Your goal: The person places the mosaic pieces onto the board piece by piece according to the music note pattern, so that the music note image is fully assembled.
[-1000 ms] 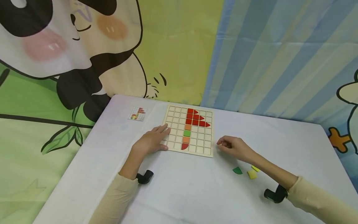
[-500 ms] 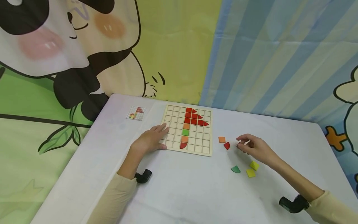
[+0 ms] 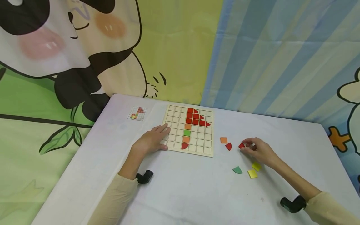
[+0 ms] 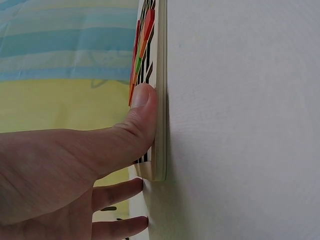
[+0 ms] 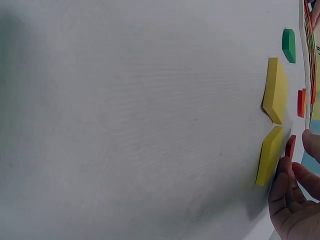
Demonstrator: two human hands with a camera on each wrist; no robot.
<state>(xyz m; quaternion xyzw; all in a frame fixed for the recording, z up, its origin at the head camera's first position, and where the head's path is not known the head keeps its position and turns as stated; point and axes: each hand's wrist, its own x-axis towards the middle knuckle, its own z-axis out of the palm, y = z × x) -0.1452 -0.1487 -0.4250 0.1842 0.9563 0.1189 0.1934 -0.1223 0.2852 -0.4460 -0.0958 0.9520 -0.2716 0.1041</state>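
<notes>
The board (image 3: 202, 143) lies flat on the desk (image 3: 180, 190), its far edge near the desk's back edge. The left hand (image 3: 150, 140) rests along the board's left side with its fingers spread; in the left wrist view the thumb (image 4: 142, 107) lies over the rim close to a corner. On the board, red pieces (image 3: 196, 117) reach up to the last row at the far rim, and a single column of orange, green, orange and a red quarter-round runs down toward the near edge — pale squares lie on both sides of it.

The right hand (image 3: 258, 151) is well apart from the board's right edge, thumb and finger pinching a small red piece (image 3: 241, 145). Between that hand and the board sit an orange square (image 3: 223, 140) and a red wedge (image 3: 228, 146), just beside each other, with a strip of white desk on either side. On the near side — two yellow pieces (image 3: 252, 174) close together, and a green wedge (image 3: 237, 170) a little left of them. A picture card (image 3: 137, 113) lies off the board's left edge.
</notes>
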